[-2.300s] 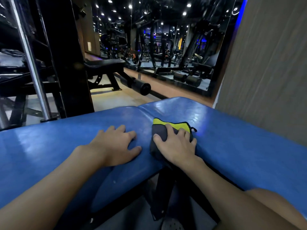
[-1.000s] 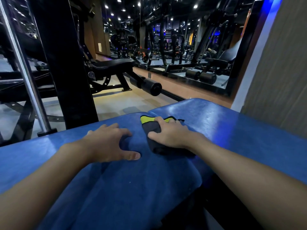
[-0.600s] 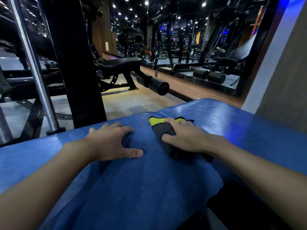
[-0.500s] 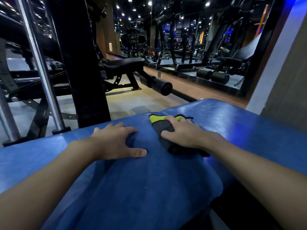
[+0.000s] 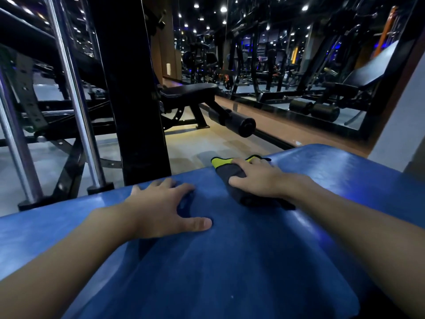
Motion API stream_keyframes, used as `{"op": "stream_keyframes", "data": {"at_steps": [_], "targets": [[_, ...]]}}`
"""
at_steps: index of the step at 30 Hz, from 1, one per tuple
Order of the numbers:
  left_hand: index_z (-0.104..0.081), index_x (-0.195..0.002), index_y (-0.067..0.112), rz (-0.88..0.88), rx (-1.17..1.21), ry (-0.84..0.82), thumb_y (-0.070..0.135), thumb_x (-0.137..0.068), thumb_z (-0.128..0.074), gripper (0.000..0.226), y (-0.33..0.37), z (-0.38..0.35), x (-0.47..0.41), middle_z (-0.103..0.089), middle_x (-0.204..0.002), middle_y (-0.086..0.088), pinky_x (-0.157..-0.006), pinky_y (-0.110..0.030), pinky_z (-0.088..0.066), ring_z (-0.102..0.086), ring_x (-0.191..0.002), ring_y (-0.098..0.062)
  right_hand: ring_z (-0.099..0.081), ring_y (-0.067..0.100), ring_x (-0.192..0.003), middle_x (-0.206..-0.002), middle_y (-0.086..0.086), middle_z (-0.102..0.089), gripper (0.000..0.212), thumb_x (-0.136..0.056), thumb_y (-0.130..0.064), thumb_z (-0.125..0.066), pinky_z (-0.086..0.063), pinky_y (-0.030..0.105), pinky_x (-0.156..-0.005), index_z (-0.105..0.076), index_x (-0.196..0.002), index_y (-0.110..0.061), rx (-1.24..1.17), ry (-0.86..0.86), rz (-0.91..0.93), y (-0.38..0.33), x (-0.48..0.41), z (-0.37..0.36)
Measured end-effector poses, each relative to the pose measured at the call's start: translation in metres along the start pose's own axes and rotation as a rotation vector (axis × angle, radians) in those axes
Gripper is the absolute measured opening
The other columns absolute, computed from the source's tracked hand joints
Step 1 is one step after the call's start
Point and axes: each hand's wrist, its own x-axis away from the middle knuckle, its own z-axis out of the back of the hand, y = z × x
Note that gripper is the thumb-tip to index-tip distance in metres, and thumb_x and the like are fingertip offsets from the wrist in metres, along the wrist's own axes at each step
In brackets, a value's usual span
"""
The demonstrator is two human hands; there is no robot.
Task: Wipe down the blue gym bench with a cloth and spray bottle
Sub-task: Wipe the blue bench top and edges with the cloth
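Observation:
The blue padded gym bench (image 5: 230,261) fills the lower half of the head view. A dark grey cloth (image 5: 226,173) with a yellow-green edge lies on the bench near its far edge. My right hand (image 5: 257,179) presses flat on top of the cloth, fingers spread over it. My left hand (image 5: 164,208) rests flat on the bare blue pad to the left of the cloth, fingers apart, holding nothing. No spray bottle is in view.
A thick black machine upright (image 5: 131,88) and chrome guide rods (image 5: 73,93) stand just beyond the bench on the left. A black bench with a foam roller (image 5: 239,123) sits on the floor behind. A wall mirror (image 5: 299,65) and grey wall (image 5: 404,125) are to the right.
My right hand has kept the cloth near the far edge, shifting it slightly between frames. My head has moved closer over the pad. The left hand has stayed planted.

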Motion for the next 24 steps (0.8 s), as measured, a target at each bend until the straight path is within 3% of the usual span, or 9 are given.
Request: {"op": "stream_keyframes", "data": {"at_steps": [4,8,11,14,16,20,22,24], "targets": [[-0.019,-0.146,0.055,0.051,-0.056,0.097,0.106,-0.046,-0.007,0.113,-0.028,0.001,0.008,-0.022,-0.158,0.016,-0.111,-0.053,-0.029,-0.030,-0.144,-0.014,-0.025,0.031,-0.141,-0.147,0.008,-0.035,0.069,-0.084,-0.068,-0.041,-0.023,0.051,-0.112,-0.021,-0.147,-0.050,0.012,-0.043,0.046,-0.003,-0.024,0.004],[-0.017,-0.147,0.055,0.151,-0.104,0.069,0.105,-0.046,-0.002,0.114,-0.046,0.001,0.015,-0.035,-0.148,0.014,-0.106,-0.051,-0.036,-0.041,-0.134,-0.018,-0.034,0.028,-0.137,-0.142,0.001,-0.039,0.090,-0.066,-0.092,-0.042,-0.028,0.048,-0.113,-0.031,-0.144,-0.049,-0.098,-0.115,0.056,-0.007,-0.034,0.009],[-0.019,-0.150,0.051,0.139,-0.104,0.092,0.101,-0.053,-0.007,0.110,-0.042,-0.001,0.016,-0.036,-0.149,0.013,-0.107,-0.051,-0.035,-0.042,-0.134,-0.019,-0.047,0.023,-0.115,-0.129,-0.003,-0.048,0.076,-0.076,-0.083,-0.050,-0.039,0.036,-0.089,-0.042,-0.137,-0.039,-0.107,-0.114,0.056,-0.018,-0.046,0.012],[-0.018,-0.152,0.050,0.120,-0.073,0.096,0.103,-0.046,0.000,0.120,-0.047,-0.003,0.018,-0.032,-0.153,0.013,-0.108,-0.050,-0.033,-0.038,-0.138,-0.017,-0.049,0.018,-0.101,-0.121,-0.005,-0.053,0.064,-0.084,-0.072,-0.056,-0.033,0.026,-0.068,-0.046,-0.135,-0.034,-0.119,-0.139,0.057,-0.034,-0.047,0.017],[-0.019,-0.153,0.048,0.105,-0.033,0.073,0.105,-0.047,-0.004,0.122,-0.053,-0.003,0.021,-0.028,-0.156,0.014,-0.111,-0.048,-0.030,-0.034,-0.142,-0.015,-0.049,0.018,-0.107,-0.126,-0.006,-0.052,0.068,-0.085,-0.072,-0.055,-0.034,0.026,-0.072,-0.043,-0.140,-0.034,-0.125,-0.161,0.056,-0.045,-0.048,0.016],[-0.025,-0.155,0.038,0.075,0.103,0.070,0.086,-0.077,-0.042,0.093,-0.064,-0.001,0.031,-0.024,-0.158,0.017,-0.117,-0.035,-0.027,-0.035,-0.142,-0.011,-0.046,0.022,-0.128,-0.145,-0.006,-0.047,0.081,-0.078,-0.085,-0.046,-0.036,0.038,-0.100,-0.043,-0.143,-0.036,-0.052,-0.211,0.145,-0.082,-0.053,0.003],[-0.029,-0.154,0.036,0.068,0.159,0.066,0.088,-0.074,-0.046,0.097,-0.072,0.000,0.035,-0.027,-0.154,0.018,-0.115,-0.031,-0.030,-0.036,-0.139,-0.010,-0.039,0.023,-0.139,-0.154,-0.006,-0.039,0.090,-0.074,-0.091,-0.038,-0.031,0.041,-0.106,-0.036,-0.148,-0.039,0.004,-0.194,0.197,-0.096,-0.054,-0.006],[-0.027,-0.152,0.044,0.098,0.118,0.049,0.098,-0.065,-0.036,0.103,-0.081,0.000,0.042,-0.028,-0.151,0.017,-0.114,-0.041,-0.031,-0.032,-0.142,-0.014,-0.035,0.022,-0.142,-0.156,-0.007,-0.037,0.090,-0.074,-0.092,-0.035,-0.028,0.043,-0.110,-0.033,-0.149,-0.042,0.003,-0.165,0.240,-0.096,-0.050,-0.009]]}}
